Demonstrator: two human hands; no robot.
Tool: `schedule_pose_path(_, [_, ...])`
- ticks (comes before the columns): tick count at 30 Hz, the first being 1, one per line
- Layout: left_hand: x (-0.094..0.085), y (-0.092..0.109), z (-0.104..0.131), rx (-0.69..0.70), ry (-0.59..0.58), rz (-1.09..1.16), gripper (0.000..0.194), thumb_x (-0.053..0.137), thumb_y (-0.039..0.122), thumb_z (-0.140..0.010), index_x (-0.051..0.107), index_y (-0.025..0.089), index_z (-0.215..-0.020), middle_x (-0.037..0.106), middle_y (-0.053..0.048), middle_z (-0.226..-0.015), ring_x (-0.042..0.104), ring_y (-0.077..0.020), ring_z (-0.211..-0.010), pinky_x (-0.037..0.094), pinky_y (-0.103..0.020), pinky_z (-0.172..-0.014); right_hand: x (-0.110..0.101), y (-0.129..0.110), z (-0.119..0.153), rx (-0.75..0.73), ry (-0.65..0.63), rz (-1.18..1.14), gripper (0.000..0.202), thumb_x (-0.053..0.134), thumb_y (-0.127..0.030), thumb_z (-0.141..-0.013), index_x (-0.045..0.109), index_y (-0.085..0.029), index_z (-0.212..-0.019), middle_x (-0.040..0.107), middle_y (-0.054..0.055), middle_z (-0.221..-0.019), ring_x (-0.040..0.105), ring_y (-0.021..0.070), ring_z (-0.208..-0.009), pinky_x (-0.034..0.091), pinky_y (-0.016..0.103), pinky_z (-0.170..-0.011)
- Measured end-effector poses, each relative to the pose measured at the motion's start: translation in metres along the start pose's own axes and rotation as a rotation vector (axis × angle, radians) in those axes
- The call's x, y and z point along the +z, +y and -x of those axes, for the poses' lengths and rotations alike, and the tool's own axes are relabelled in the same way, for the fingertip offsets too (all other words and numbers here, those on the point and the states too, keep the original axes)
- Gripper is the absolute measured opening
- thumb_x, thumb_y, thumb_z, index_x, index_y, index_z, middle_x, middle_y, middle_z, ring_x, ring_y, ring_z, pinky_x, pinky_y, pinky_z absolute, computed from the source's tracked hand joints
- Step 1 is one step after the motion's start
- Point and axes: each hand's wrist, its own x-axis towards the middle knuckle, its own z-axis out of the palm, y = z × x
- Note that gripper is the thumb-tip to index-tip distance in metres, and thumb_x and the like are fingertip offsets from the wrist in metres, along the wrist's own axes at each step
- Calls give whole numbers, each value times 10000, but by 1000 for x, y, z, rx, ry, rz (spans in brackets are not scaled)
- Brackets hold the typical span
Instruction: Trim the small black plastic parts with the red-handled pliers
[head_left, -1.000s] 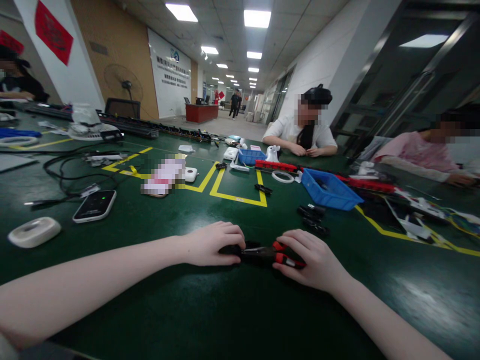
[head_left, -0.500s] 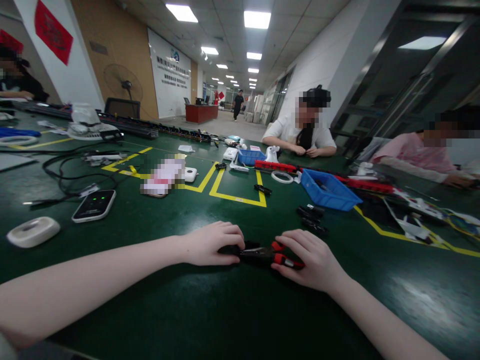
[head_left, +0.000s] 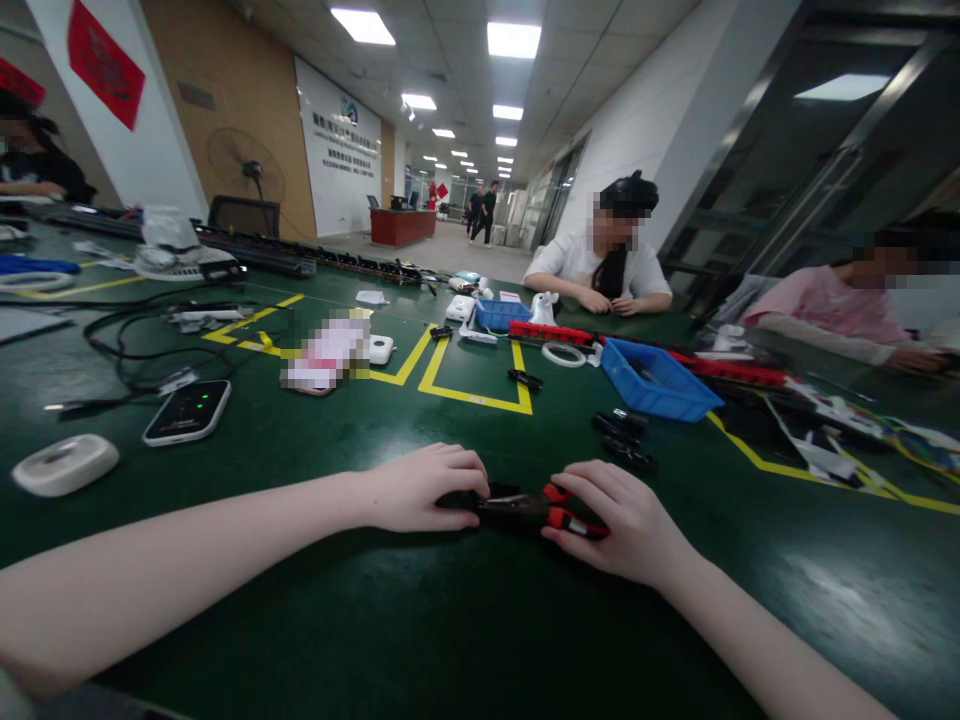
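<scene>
- The person's left hand (head_left: 431, 487), at the centre of the frame, has its grip pinched around a small, dark, slender piece (head_left: 459, 497), mostly covered by the fingers.
- The right hand (head_left: 619, 515), right of centre, has its grip wrapped around the spread handles of red-and-black metal pliers (head_left: 534, 508).
- The pliers lie between both hands, low over the dark green, smooth-topped bench (head_left: 360, 620), their nose pointing left to the dark piece; whether they bite it cannot be told.
- Beyond the right hand sits a cluster of small black parts (head_left: 624, 438), near a blue plastic rectangular tray (head_left: 664, 398).
- At mid-left lies a black-faced, white-edged rectangular device (head_left: 187, 412), beside a white rounded object (head_left: 66, 465).
- At upper right, a person in a white top (head_left: 637, 265) sits across the bench.
</scene>
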Motion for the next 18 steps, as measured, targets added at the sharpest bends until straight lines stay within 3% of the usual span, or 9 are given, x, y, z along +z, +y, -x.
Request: schedule_pose_path(18, [0, 0, 1, 12, 3, -13, 177, 647, 279, -957, 599, 200, -1108, 637, -75, -1165, 616, -235, -1057, 467, -348, -901, -1, -4, 0, 21, -24, -8, 364, 682, -418, -886, 646, -148, -1129, 711, 129, -981, 677, 226, -819, 585, 361, -697])
